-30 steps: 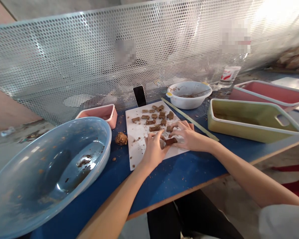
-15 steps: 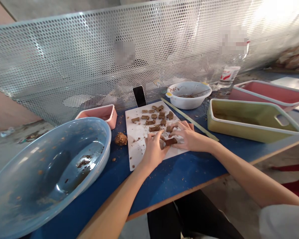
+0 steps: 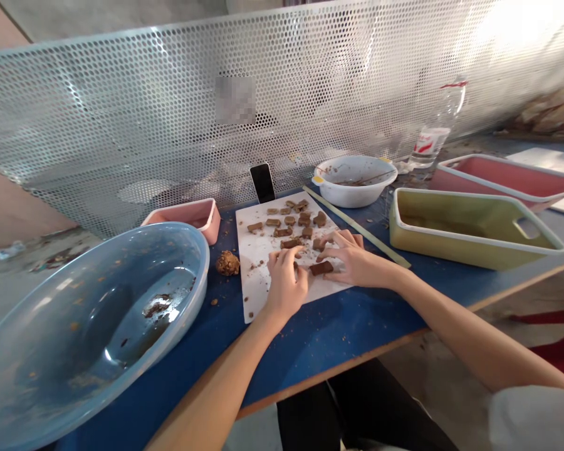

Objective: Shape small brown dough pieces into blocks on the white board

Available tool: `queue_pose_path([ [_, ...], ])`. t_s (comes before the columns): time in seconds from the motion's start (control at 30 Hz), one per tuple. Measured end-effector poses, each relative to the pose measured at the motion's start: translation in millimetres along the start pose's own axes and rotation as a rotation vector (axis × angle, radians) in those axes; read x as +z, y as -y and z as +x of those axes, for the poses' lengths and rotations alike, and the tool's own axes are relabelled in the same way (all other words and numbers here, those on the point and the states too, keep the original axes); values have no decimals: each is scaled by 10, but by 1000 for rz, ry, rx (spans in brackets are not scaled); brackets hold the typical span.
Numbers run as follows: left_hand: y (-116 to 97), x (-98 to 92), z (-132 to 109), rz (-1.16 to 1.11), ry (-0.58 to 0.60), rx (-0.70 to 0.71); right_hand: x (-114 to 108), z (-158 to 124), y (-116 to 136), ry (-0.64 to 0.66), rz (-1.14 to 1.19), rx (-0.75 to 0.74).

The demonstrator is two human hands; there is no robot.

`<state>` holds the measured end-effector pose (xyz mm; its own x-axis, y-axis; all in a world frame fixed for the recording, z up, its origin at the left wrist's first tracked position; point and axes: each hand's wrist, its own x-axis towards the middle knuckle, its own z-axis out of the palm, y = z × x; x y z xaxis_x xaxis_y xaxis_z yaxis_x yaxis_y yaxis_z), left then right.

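Note:
On a white board (image 3: 258, 294) lies a dark brown, block-like clay piece (image 3: 321, 268). My right hand (image 3: 357, 260) curves around its right side, thumb at the near right end and fingers arched behind. To the left of this piece and apart from it is my left hand (image 3: 286, 282), its fingers curled toward the thumb. A small dark bit shows in that gap, too hidden to name. Several small brown clay pieces (image 3: 290, 220), some block-shaped and some bone-like, spread over the far half of the board. Crumbs lie around them.
A large blue basin (image 3: 188, 235) and a clay lump (image 3: 228, 263) are left. Behind stand a pink box (image 3: 211, 219), a phone (image 3: 263, 183) and a white bowl (image 3: 357, 195). Rightward are a wooden strip (image 3: 357, 225), a green bin (image 3: 451, 241), a red bin (image 3: 507, 166) and a bottle (image 3: 430, 141).
My left hand has moved left, away from the dark clay piece. My right hand stays beside that piece, which lies in nearly the same spot.

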<state>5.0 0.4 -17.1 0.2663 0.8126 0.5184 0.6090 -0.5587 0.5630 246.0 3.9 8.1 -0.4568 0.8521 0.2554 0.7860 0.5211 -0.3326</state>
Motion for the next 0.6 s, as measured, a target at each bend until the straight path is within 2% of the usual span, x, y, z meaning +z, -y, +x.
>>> queue_pose_path([
  [0.1, 33, 8, 14, 2, -55, -31, 34, 8, -31, -26, -1, -29],
  [0.6, 52, 39, 15, 2, -66, -31, 80, 32, -13, -17, -9, -33],
])
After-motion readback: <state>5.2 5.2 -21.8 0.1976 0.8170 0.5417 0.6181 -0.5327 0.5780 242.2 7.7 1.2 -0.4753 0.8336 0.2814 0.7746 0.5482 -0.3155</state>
